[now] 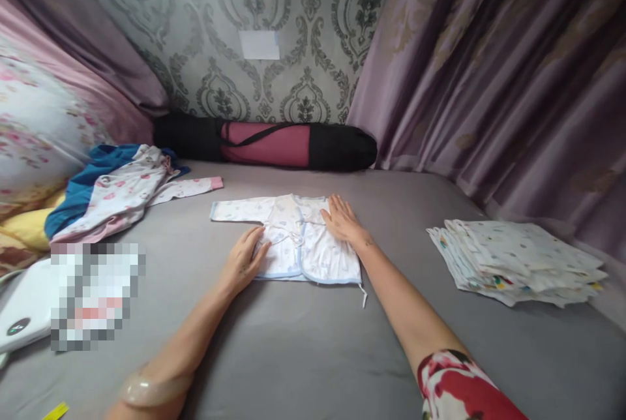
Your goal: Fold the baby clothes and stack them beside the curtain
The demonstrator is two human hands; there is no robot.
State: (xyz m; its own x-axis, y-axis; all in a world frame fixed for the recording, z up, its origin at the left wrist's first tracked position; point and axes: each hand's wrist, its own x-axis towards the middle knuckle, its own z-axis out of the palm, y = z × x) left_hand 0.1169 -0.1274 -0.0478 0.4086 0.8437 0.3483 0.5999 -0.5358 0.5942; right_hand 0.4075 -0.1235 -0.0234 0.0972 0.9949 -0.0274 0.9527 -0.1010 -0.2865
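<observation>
A small white baby shirt [325, 254] with pale blue trim and tie strings lies spread on the grey bed sheet. Its left sleeve [239, 209] stretches out to the side, while the right sleeve does not show beyond the body. My left hand [245, 257] rests at the shirt's left side edge, thumb apart from the fingers. Flat over the shirt's upper right, near the shoulder, lies my right hand [342, 219] with fingers extended. One loose string [364, 296] hangs out past the lower right hem.
Right of the shirt is a stack of folded printed cloths [518, 260]. Crumpled clothes [117, 188] lie at the left beside a floral pillow [39, 113]. A white device [29, 306] sits near left. A black and maroon long bag [267, 144] lies along the wall.
</observation>
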